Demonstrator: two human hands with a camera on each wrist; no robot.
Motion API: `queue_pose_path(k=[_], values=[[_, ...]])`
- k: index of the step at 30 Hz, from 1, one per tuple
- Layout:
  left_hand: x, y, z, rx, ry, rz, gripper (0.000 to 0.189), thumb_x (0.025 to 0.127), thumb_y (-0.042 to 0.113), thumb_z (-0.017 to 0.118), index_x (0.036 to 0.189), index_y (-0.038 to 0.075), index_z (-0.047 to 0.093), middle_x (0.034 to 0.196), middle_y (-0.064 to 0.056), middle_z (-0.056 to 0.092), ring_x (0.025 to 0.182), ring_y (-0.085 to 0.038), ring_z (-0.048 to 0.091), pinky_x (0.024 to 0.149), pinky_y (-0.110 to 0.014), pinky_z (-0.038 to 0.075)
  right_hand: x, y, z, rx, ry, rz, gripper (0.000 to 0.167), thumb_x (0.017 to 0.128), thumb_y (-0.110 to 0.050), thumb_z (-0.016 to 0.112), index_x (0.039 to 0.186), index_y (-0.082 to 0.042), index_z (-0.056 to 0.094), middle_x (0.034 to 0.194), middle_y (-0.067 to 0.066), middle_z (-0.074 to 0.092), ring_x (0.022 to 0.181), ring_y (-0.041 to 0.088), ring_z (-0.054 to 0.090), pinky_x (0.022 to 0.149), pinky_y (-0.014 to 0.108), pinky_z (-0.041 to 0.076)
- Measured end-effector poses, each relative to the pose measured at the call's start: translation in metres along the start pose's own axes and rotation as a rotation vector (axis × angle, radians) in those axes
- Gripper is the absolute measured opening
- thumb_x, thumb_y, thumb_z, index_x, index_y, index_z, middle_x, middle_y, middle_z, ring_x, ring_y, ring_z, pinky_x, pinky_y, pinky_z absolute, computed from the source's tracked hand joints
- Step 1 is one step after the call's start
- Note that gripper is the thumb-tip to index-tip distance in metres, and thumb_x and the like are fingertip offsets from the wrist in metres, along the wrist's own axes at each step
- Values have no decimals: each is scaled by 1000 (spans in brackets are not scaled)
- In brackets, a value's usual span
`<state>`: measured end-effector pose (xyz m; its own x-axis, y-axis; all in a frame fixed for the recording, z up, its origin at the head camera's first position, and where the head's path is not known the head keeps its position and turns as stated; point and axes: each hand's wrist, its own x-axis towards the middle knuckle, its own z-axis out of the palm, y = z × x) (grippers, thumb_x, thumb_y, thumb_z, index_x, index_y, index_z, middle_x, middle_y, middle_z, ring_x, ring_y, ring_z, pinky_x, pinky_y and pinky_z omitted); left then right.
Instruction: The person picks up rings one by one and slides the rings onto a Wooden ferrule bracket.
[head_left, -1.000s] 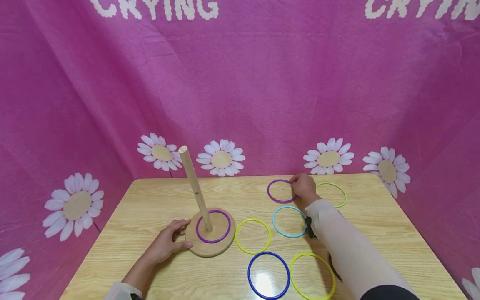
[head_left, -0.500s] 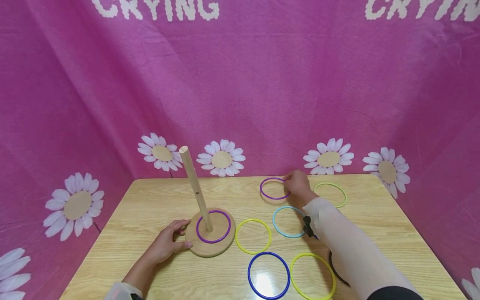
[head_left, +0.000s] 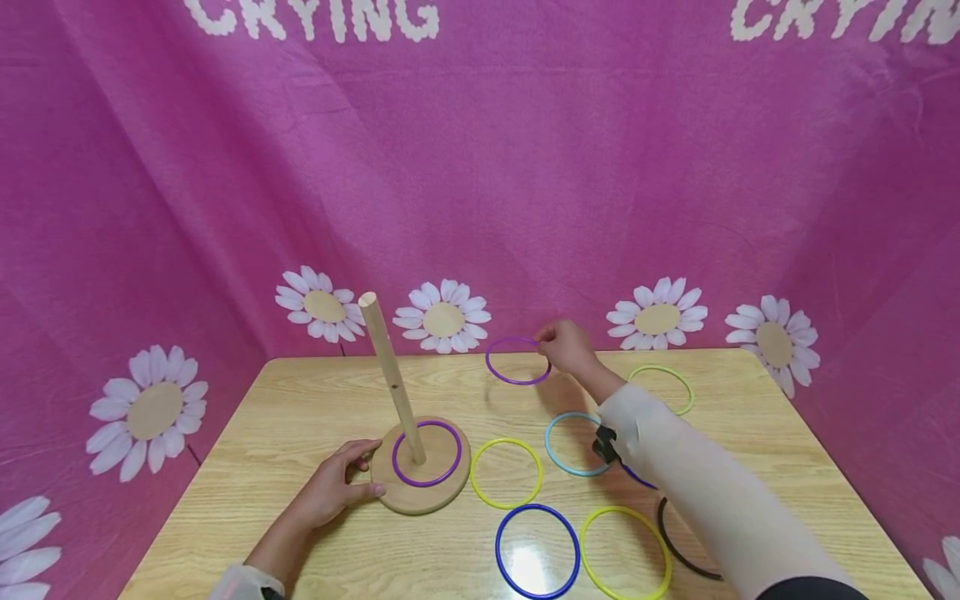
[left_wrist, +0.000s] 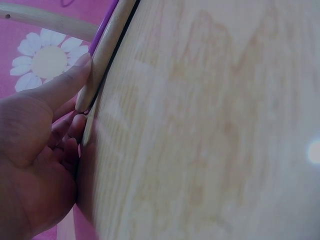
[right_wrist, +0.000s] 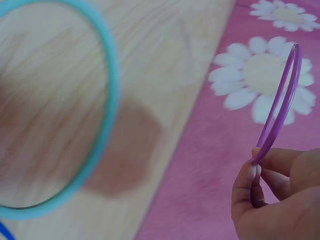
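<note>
My right hand [head_left: 572, 348] pinches a purple ring [head_left: 517, 383] at its right edge, holding it up above the back of the table. In the right wrist view thumb and fingers meet on the same purple ring [right_wrist: 283, 116], seen nearly edge-on. On the left, my left hand [head_left: 330, 492] grips the rim of a wooden stand's round base [head_left: 420, 502]. Its thumb lies on top and its other fingers curl at the edge, as the left wrist view shows. A tall wooden post [head_left: 391, 375] rises from that base, leaning left in view. Around its foot lies another purple ring [head_left: 393, 458].
Flat on the table lie a light blue ring [head_left: 546, 446], two yellow rings [head_left: 542, 472], a dark blue ring [head_left: 497, 546], a yellow-green ring [head_left: 693, 396] and a black ring [head_left: 678, 556]. The right sleeve partly covers another blue ring [head_left: 637, 477]. A pink flowered cloth [head_left: 525, 208] hangs behind.
The right hand has lifted the purple ring off the back of the table and carried it left. The left hand and the stand have stayed put.
</note>
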<state>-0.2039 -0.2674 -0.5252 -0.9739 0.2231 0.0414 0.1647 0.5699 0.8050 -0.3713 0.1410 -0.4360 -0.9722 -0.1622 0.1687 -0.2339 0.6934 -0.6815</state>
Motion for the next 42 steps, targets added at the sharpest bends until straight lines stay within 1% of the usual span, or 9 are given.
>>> queue_pose_path(k=[4, 8, 13, 18, 25, 29, 32, 36, 42], values=[[0, -1, -1, -5, -1, 21, 72, 81, 15, 89, 143, -2, 57, 131, -13, 59, 104, -16, 53, 91, -24, 44, 1, -21, -5, 27, -2, -29, 23, 86, 1, 66, 106, 4, 78, 97, 16, 76, 82, 23, 64, 66, 25, 47], [-2, -1, -1, -24, 2, 51, 71, 81, 13, 89, 141, -6, 57, 129, -16, 59, 102, -18, 52, 86, -24, 44, -1, -46, -11, 72, -30, -30, 21, 89, -1, 67, 107, 4, 77, 96, 15, 76, 82, 22, 67, 66, 27, 50], [-2, -2, 0, -36, 0, 25, 72, 81, 13, 89, 143, -4, 57, 130, -14, 59, 103, -17, 52, 90, -24, 45, -4, -79, -20, 114, -34, -90, 19, 89, -2, 67, 103, 2, 78, 91, 11, 76, 81, 18, 66, 69, 28, 50], [-1, -2, 1, -27, -2, 12, 73, 80, 13, 89, 144, -3, 56, 132, -13, 58, 105, -17, 53, 95, -24, 47, -5, -109, -27, 116, -18, -142, 18, 89, -3, 70, 104, 1, 79, 95, 14, 77, 89, 23, 70, 76, 31, 51], [-2, 0, 0, -31, 3, 19, 72, 80, 13, 89, 142, -4, 56, 131, -14, 59, 104, -19, 53, 93, -25, 47, -7, -151, -42, 192, 17, -189, 19, 88, -1, 71, 105, -1, 79, 96, 13, 78, 88, 20, 69, 74, 27, 50], [-2, 0, 0, -37, 0, 26, 72, 81, 13, 89, 142, -5, 56, 131, -14, 59, 104, -19, 53, 92, -26, 47, -11, -175, -51, 266, 29, -194, 18, 91, -2, 71, 107, -2, 78, 97, 13, 77, 87, 25, 72, 70, 27, 51], [-1, -1, 0, -34, -4, 21, 73, 81, 14, 89, 143, -4, 56, 132, -14, 58, 104, -19, 53, 93, -26, 46, -13, -189, -57, 317, 40, -193, 17, 92, -3, 71, 108, -3, 77, 97, 11, 77, 85, 24, 72, 67, 27, 52], [0, -3, 1, -35, -7, 15, 73, 81, 14, 89, 144, -4, 56, 133, -13, 58, 105, -19, 52, 92, -25, 46, -16, -202, -61, 345, 61, -199, 17, 92, -3, 71, 108, -4, 78, 97, 11, 77, 83, 19, 70, 67, 26, 52], [1, -2, 1, -26, -4, 26, 73, 81, 16, 89, 143, -3, 56, 130, -12, 59, 104, -19, 52, 91, -25, 46, -23, -219, -58, 377, 60, -222, 16, 92, -1, 72, 107, -3, 78, 97, 14, 77, 82, 19, 69, 67, 26, 52]])
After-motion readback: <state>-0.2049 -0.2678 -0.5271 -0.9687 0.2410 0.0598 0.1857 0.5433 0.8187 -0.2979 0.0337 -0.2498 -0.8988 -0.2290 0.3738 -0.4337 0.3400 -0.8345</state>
